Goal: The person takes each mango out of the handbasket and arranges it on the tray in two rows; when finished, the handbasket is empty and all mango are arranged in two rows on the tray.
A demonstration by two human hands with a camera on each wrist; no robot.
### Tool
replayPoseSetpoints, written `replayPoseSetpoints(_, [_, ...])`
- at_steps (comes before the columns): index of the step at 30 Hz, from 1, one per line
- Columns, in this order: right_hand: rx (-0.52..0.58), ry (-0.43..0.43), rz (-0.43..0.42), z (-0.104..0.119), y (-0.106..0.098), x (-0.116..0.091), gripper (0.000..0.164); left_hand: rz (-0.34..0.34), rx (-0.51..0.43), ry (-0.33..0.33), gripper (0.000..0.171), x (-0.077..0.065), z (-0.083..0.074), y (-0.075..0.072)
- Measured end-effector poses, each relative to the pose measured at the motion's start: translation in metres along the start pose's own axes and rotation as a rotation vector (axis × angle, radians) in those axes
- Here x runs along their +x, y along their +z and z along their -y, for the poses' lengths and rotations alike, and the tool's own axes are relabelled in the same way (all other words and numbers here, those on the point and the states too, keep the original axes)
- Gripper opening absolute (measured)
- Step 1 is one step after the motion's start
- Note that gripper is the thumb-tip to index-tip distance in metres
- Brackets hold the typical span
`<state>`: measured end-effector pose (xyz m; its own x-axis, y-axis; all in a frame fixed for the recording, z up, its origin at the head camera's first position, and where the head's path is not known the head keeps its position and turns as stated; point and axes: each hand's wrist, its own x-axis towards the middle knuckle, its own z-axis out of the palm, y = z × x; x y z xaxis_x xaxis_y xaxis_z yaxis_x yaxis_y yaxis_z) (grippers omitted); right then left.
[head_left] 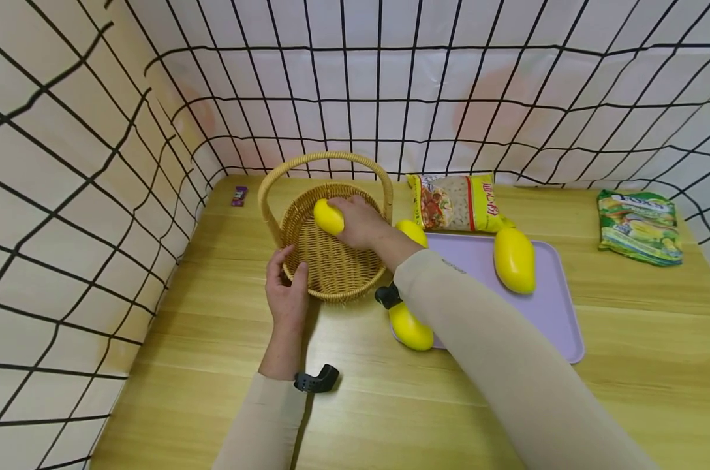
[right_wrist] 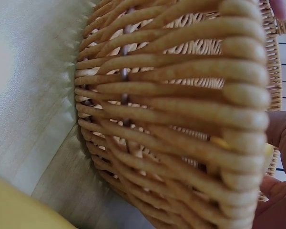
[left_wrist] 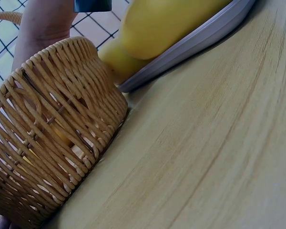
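In the head view a round wicker basket [head_left: 334, 271] with a tall arched handle stands on the wooden table. My left hand [head_left: 288, 299] grips its near-left rim, fingers around the outside and thumb at the front edge. Inside the basket, my right hand [head_left: 362, 223] holds a yellow mango [head_left: 329, 217], its far fingers hidden behind the fruit. The left wrist view catches the basket's woven side [left_wrist: 62, 109] up close. From the right wrist, the basket wall [right_wrist: 181, 100] covers most of the hand and mango.
Right of the basket lies a lilac tray [head_left: 551, 307] with a mango [head_left: 515, 261] on it and two more mangoes [head_left: 411, 328] at its left side. Behind it is a yellow food packet [head_left: 451, 202]; a green packet [head_left: 639, 227] lies far right, a small purple wrapper [head_left: 239, 196] far left.
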<state>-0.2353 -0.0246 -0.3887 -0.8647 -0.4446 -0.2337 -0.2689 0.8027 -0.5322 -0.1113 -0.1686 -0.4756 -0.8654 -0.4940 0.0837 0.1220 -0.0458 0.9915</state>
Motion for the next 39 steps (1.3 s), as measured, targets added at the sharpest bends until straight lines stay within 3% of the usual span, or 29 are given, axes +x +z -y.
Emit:
replayPoseSetpoints(14, [0.055, -0.109, -0.033, 0.014, -0.015, -0.015, 0.074, -0.008, -0.02, 0.03, 0.039, 0.002, -0.002, 0.001])
replayPoseSetpoints(32, [0.067, -0.26, -0.103, 0.02, -0.034, -0.071, 0.069, -0.019, 0.007, 0.012, 0.04, 0.0, -0.001, 0.001])
replayPoseSetpoints(39, [0.136, -0.266, -0.13, 0.006, -0.038, -0.102, 0.065, -0.007, -0.002, 0.024, 0.039, -0.001, 0.0, 0.001])
